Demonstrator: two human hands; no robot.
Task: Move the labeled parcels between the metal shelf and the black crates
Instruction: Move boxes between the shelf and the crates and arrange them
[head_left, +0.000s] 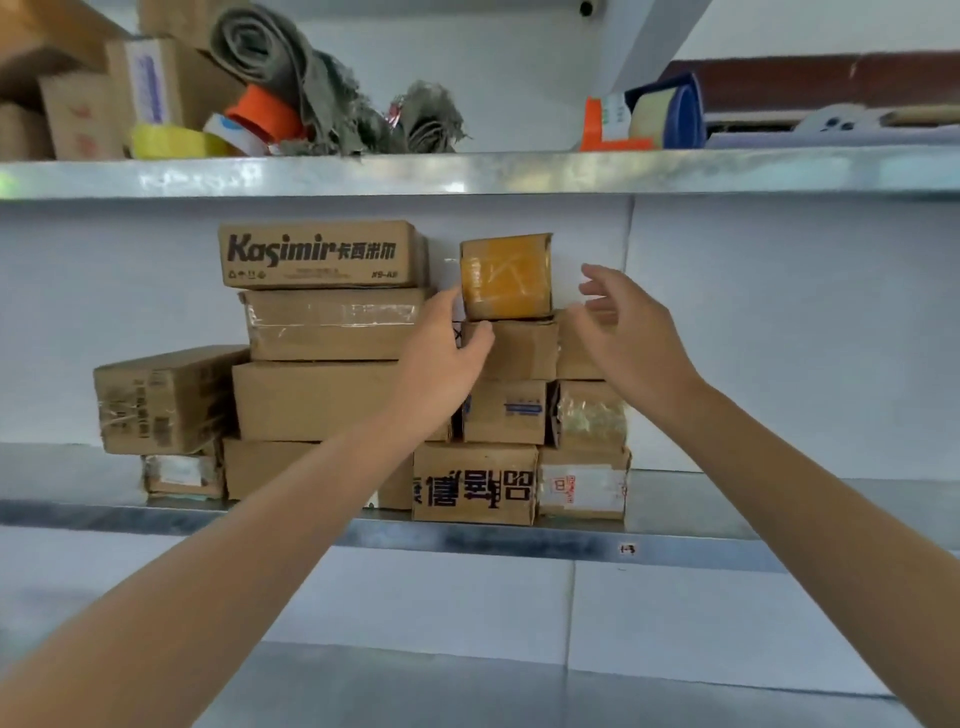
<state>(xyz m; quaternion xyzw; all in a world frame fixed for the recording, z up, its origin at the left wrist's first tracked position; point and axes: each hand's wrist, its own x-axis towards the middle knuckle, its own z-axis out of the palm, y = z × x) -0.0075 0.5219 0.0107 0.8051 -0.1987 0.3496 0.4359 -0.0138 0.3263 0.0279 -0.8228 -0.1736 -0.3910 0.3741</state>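
Several cardboard parcels are stacked on the middle level of the metal shelf (675, 540). A small parcel wrapped in orange-yellow tape (506, 275) sits on top of the right-hand stack. My left hand (441, 348) is at its lower left corner, thumb against the brown box (519, 351) under it, fingers hidden behind the parcel's left side. My right hand (628, 332) hovers just right of the parcel with fingers spread, apart from it. A "Kasimir" box (319, 254) tops the taller left stack. No black crates are in view.
The top shelf (467, 174) holds cardboard boxes, tape rolls (265, 117), a grey rag (322, 88) and a tape dispenser (665, 111). The white wall lies behind the parcels. Bare shelf surface lies to the right of the stacks and on the level below.
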